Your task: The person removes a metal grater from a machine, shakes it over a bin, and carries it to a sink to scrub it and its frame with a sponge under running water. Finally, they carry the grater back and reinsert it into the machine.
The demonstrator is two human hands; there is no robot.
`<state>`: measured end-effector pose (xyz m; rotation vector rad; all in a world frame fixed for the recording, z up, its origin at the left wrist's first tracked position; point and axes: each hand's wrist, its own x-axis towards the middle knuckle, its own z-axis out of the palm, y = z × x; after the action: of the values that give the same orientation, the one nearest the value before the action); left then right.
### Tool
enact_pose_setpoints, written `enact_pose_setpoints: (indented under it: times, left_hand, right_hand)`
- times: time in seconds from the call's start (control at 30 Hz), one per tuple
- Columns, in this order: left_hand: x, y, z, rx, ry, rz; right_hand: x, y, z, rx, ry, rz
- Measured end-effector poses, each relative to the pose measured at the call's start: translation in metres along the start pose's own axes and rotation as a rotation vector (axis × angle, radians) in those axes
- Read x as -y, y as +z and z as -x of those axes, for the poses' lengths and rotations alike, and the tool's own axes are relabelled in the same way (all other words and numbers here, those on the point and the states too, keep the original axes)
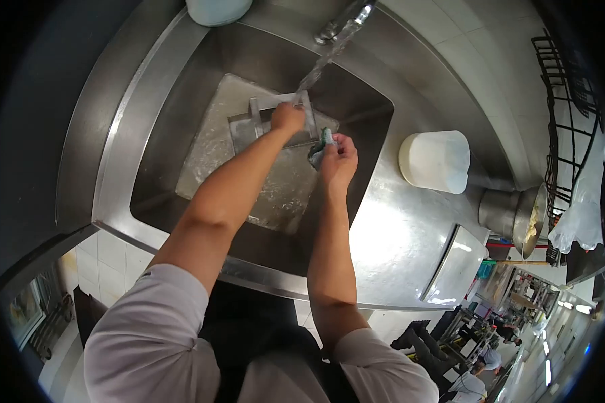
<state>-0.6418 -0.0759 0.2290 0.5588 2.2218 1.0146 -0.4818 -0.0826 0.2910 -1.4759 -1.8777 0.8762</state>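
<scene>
Inside the sink, my left hand point(288, 117) is closed on a rectangular metal piece point(244, 130) with a raised frame-like end, its fingers partly hidden. Running water point(320, 65) falls onto the piece beside that hand. Just to the right, my right hand point(339, 158) pinches a crumpled, wet-looking greenish-grey scrubbing cloth point(318, 153) between thumb and fingers, close by the edge of the metal piece. Below both hands, a pale flat board or tray point(205, 161) lies on the sink bottom under rippling water.
The steel sink point(161, 174) surrounds both hands, with a faucet point(346, 23) at its back. A white plastic container point(437, 161) and a metal pot point(511, 215) stand on the right counter, near a flat panel point(454, 265). Another white container point(218, 10) sits at the far rim. A black wire rack point(565, 127) hangs right.
</scene>
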Motion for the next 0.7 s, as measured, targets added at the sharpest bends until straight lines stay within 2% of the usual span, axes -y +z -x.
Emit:
enact_pose_setpoints:
  times: [0.1, 0.2, 0.3, 0.4, 0.53, 0.63, 0.7]
  left_hand:
    - [-0.014, 0.017, -0.006, 0.340, -0.416, 0.946]
    - [-0.005, 0.029, -0.014, 0.363, -0.440, 1.024]
    - [0.030, 0.024, -0.014, 0.444, -0.255, 1.258]
    - [0.010, 0.019, -0.018, 0.365, -0.378, 1.441]
    - [-0.008, 0.023, -0.017, 0.151, -0.373, 0.922]
    - [-0.017, -0.005, -0.003, 0.142, -0.479, 0.954]
    - [-0.027, -0.036, 0.026, 0.217, -0.485, 0.949]
  right_hand:
    - [0.002, -0.010, 0.007, -0.002, -0.040, -0.011]
    - [-0.001, -0.012, 0.007, 0.004, -0.057, -0.061]
    - [0.000, -0.010, 0.004, -0.064, -0.125, -0.065]
    - [0.008, -0.008, 0.007, 0.012, -0.073, -0.065]
    - [0.010, -0.008, 0.013, -0.003, -0.018, -0.100]
    - [-0.011, -0.003, -0.003, -0.094, -0.083, -0.077]
    - [-0.004, -0.006, -0.011, -0.084, -0.116, -0.082]
